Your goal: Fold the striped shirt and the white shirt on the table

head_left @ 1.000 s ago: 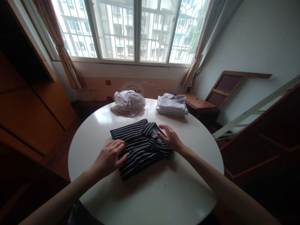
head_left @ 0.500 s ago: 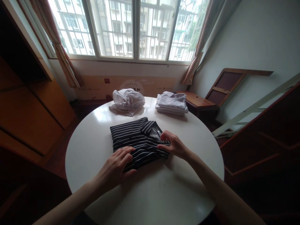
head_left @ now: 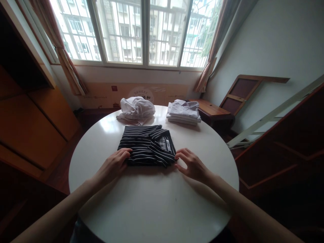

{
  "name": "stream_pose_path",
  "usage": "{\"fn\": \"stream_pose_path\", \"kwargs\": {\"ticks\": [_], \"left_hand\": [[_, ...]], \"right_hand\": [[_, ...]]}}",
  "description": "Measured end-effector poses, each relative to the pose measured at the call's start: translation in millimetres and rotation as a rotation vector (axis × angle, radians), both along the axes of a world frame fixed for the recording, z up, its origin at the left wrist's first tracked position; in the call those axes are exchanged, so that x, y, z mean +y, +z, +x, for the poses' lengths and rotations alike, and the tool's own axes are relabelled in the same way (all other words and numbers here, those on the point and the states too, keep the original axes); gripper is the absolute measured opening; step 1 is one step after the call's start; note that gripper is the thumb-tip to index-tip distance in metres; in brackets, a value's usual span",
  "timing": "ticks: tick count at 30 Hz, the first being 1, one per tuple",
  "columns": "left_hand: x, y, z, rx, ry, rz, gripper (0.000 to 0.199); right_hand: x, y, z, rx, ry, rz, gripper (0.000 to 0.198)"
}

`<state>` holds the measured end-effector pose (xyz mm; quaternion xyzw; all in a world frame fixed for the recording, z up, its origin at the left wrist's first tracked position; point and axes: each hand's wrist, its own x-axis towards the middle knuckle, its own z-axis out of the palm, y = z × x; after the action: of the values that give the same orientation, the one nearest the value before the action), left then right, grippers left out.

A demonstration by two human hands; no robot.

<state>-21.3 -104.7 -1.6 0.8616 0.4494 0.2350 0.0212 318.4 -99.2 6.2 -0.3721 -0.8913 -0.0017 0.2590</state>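
The left hand [head_left: 114,164] touches the left side of a folded black-and-white striped fabric shirt [head_left: 143,145] on a round, glossy white bench [head_left: 152,206]; whether it grips, I cannot tell. The right hand [head_left: 191,164], thumb and fingers apart, is at the shirt's near right corner.

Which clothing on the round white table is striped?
The folded, striped black garment between left hand and right hand; the crumpled white cloth heap and folded white clothing stack beyond look plain.
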Motion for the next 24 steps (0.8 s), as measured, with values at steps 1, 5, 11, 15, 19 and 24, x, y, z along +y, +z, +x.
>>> {"fn": "stream_pose_path", "kwargs": {"ticks": [1,5,11,15,19,24], "left_hand": [[5.8,-1.1,-0.9,-0.013,-0.002,-0.011,0.016],[33.0,-5.6,1.0,-0.085,-0.005,-0.054,0.017],[60.5,-10.2,8.0,-0.195,0.014,-0.071,0.023],[60.2,-10.5,4.8,-0.263,-0.020,-0.103,0.023],[60.7,-13.2,-5.0,-0.298,0.008,-0.076,0.019],[65.5,-19.4,-15.2,-0.298,0.087,-0.004,0.013]], "right_hand": [[2.7,0.5,-2.8,-0.022,0.047,0.041,0.017],[16.5,0.1,-21.6,-0.128,0.154,0.162,0.025],[35.5,-3.8,-43.5,-0.058,0.150,0.123,0.016],[38.5,-8.7,-37.8,-0.003,0.112,0.090,0.025],[40.6,-13.6,-31.5,0.033,0.057,0.078,0.006],[49.3,-12.1,-24.9,0.081,0.027,0.098,0.014]]}}
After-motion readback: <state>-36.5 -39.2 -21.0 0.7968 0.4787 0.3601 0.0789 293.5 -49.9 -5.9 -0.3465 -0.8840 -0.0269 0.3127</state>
